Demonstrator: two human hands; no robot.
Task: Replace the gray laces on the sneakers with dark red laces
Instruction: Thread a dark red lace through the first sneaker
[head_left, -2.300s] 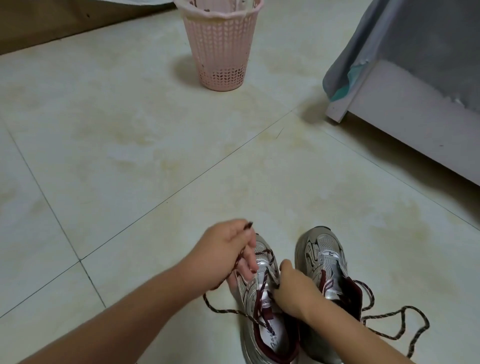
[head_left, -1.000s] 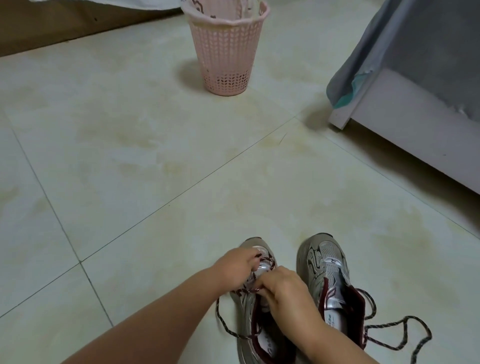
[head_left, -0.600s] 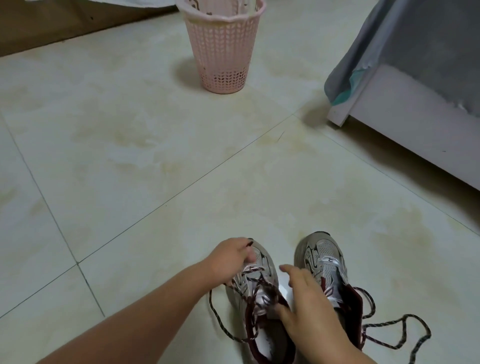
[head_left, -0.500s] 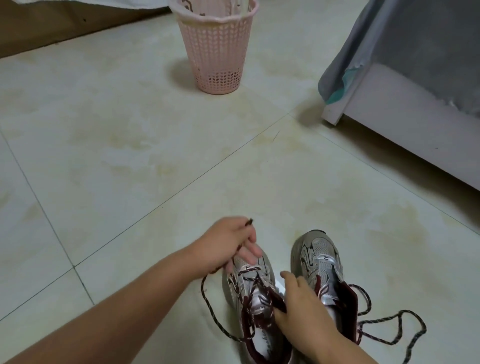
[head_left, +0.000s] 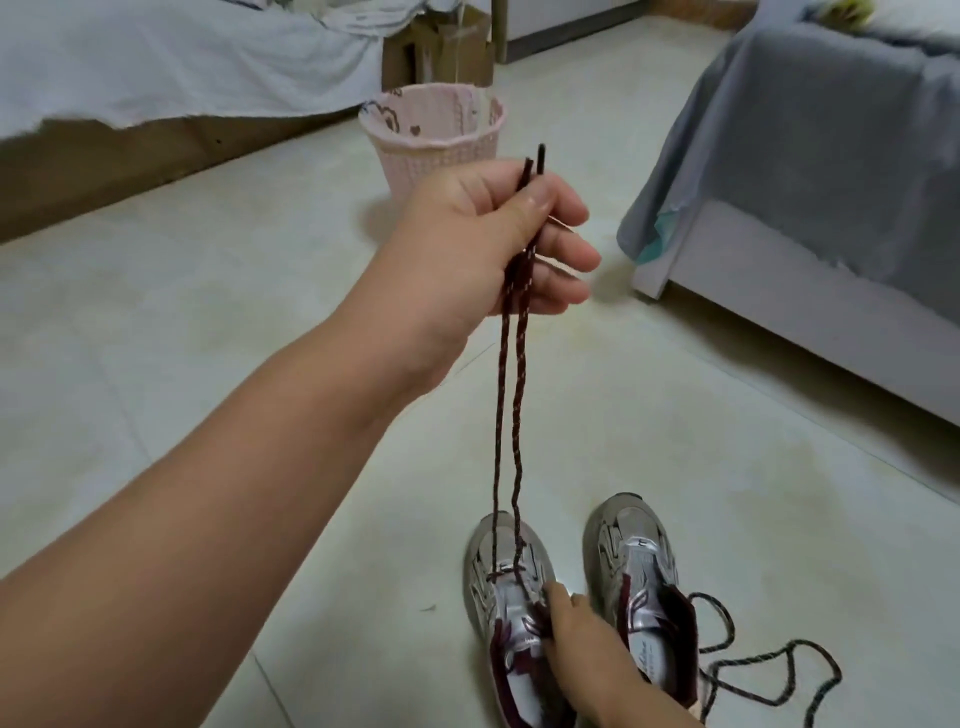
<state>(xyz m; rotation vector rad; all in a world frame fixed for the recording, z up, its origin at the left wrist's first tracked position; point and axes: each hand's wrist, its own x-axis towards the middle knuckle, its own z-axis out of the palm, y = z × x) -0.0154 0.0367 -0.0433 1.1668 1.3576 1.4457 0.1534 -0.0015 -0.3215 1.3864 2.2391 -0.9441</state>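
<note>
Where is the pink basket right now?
The pink basket stands on the tiled floor at the top centre of the head view, behind the raised left hand and in front of cardboard boxes.

Pale beige glossy tile floor (head_left: 156, 322) w/ thin dark grout lines and faint yellowish stains. Pink perforated plastic wastebasket (head_left: 434, 143) stands upright on it at top centre; patterned liner or cloth folded over its rim, pic too blurry to say which. Behind the basket, brown cardboard boxes (head_left: 439, 49), partly hidden. Top left: white crumpled sheet (head_left: 171, 57) hangs over a brown wooden bed base (head_left: 104, 166), ragged lower edge. Right side: grey fabric cover (head_left: 810, 119) draped over a light grey furniture frame (head_left: 779, 291); bit of teal cloth (head_left: 657, 236) shows under the cover's corner. Small dark speck on floor (head_left: 428, 607), bottom centre, can't ID.
</note>
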